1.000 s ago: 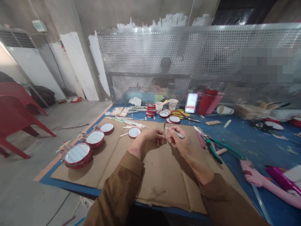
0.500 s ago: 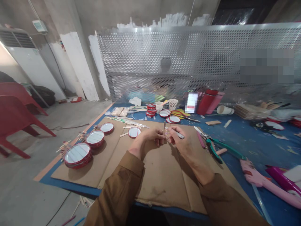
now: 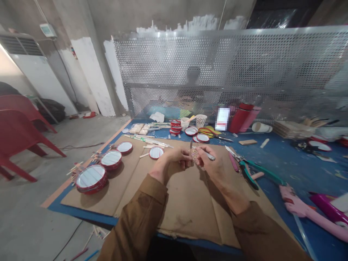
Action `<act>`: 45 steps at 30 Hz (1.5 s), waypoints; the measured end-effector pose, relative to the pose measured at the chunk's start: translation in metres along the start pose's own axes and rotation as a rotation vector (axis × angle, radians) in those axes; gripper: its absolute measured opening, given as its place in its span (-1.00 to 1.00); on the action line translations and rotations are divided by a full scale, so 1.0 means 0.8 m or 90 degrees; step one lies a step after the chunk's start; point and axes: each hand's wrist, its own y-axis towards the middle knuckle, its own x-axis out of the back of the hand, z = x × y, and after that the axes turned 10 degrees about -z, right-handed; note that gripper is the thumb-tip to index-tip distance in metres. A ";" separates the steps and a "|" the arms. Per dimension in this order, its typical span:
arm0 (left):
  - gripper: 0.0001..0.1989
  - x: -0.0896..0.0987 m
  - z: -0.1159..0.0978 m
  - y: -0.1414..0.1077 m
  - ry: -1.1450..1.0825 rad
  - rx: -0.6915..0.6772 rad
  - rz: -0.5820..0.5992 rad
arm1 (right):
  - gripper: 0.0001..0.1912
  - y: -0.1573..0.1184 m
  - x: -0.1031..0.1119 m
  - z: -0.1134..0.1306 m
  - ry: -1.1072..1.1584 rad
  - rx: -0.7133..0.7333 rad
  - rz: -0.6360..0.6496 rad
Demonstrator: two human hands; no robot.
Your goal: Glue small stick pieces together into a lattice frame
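Observation:
Over the cardboard sheet (image 3: 187,203) my two hands are close together. My left hand (image 3: 178,156) is closed on a thin flat wooden stick (image 3: 191,145) that stands up past its fingertips. My right hand (image 3: 211,159) grips a light pen-like tool (image 3: 210,156), its rear end showing between thumb and fingers. Between the hands is a small patterned piece (image 3: 194,153); its kind is too small to make out, and fingers partly cover it. Left of my hands lies a round red-rimmed lid (image 3: 156,152) beside several wooden sticks.
Stacked red-rimmed lids (image 3: 91,178) with sticks line the cardboard's left side. On the right are green-handled pliers (image 3: 248,175) and a pink glue gun (image 3: 292,201). Paper cups (image 3: 201,120), scissors (image 3: 210,132) and a red bottle (image 3: 240,117) stand or lie before a perforated metal panel (image 3: 163,72).
The whole view has shifted slightly. Both hands keep their grips close together, and the patterned piece between them shows a little more.

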 end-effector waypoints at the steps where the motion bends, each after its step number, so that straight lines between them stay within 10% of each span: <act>1: -0.69 0.000 0.001 0.001 -0.005 0.000 0.002 | -0.67 0.000 0.000 -0.001 0.000 0.005 0.000; 45: -0.66 0.000 0.003 0.002 -0.016 -0.008 0.003 | -0.69 0.000 0.001 0.008 -0.007 0.005 -0.007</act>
